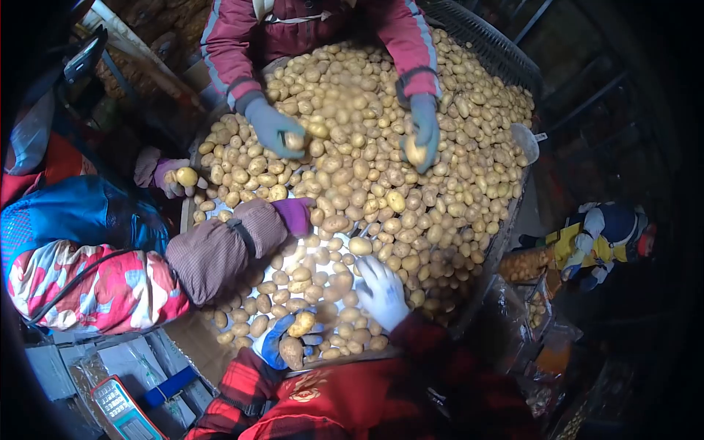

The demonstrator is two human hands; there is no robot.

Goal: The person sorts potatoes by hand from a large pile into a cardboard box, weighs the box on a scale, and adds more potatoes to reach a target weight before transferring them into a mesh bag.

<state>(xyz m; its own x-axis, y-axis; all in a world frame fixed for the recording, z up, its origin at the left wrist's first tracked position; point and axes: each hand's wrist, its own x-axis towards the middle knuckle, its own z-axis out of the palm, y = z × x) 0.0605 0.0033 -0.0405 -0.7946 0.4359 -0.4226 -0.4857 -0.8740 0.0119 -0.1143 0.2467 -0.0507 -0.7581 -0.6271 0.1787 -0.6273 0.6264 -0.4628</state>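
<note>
Apron (345, 396) @ worktop (295, 257), near edge; L hand (271, 345) clamped on 2 potatoes (301, 323) (prob. picking); R hand (383, 293) outspread, should curl next.

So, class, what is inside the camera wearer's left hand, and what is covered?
The left hand holds a pale potato and a browner one; the part of the hand behind them is covered and cannot be seen.
</note>
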